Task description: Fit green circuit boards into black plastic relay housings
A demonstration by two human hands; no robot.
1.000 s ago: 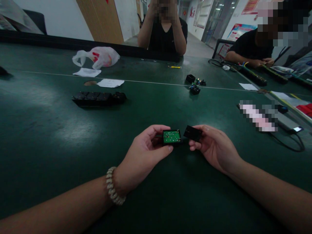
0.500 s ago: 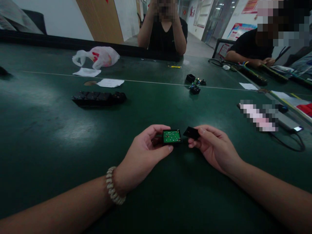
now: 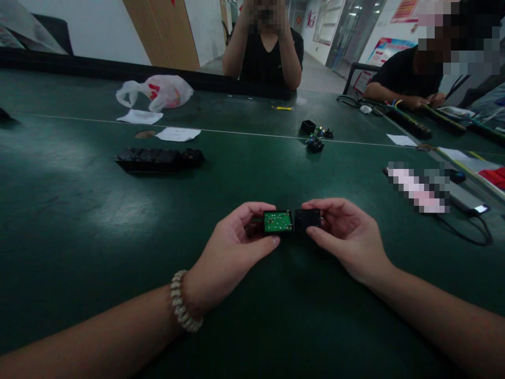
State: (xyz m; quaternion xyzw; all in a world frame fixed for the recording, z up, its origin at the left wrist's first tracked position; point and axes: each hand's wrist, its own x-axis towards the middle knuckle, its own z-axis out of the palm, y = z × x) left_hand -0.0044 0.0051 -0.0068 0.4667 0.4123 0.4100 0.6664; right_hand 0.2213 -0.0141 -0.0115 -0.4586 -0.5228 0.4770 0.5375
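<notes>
Between the thumb and fingers of my left hand (image 3: 232, 245) is a small black plastic case with a green circuit board (image 3: 278, 222) inside, its open side facing up. A beaded bracelet circles that wrist. My right hand (image 3: 347, 237) grips a flat black cover (image 3: 307, 219) by its edges, thumb in front and fingers behind. The cover lies level beside the case's right edge; whether the two touch I cannot tell. Both are held low over the dark green table (image 3: 252, 305). The case's underside is hidden.
A black row of joined blocks (image 3: 158, 159) lies at left. Farther back are a plastic bag (image 3: 169, 92), white papers (image 3: 179, 135) and small black parts with circuit pieces (image 3: 314, 143). At right lies a power bank-like grey device (image 3: 465, 197) with a cable. Two people sit across the table.
My right hand has turned the black cover from a slanted hold to a flat, squared position next to the case. My left hand and the case have stayed still.
</notes>
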